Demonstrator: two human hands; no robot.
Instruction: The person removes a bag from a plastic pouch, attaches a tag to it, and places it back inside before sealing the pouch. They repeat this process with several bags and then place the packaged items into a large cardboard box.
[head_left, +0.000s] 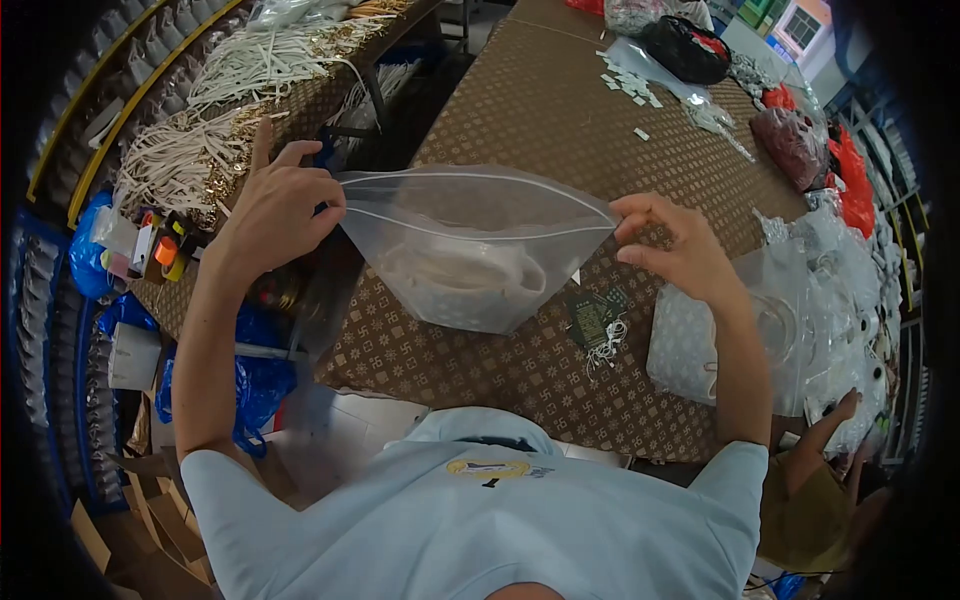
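A clear zip-lock bag (400, 262) is stretched wide at its mouth between my two hands, above the brown patterned table (480, 385). Its left top corner is pinched in my left hand (280, 208), the index finger sticking up. My right hand (675, 245) has its fingertips at the right top corner, with the thumb a little lower. Inside lies a pale, lightly patterned item with a curved white strap or handle (532, 272); the plastic blurs its kind. Dark green tags (592, 318) and a bunch of white strings (606, 345) lie beside the bag.
Filled clear bags (683, 345) are piled at right, near another person's arm (825, 430). White straps with gold ends (175, 160) cover a side table at left. Small white tags (628, 82) and a black bag (686, 50) lie at the far end.
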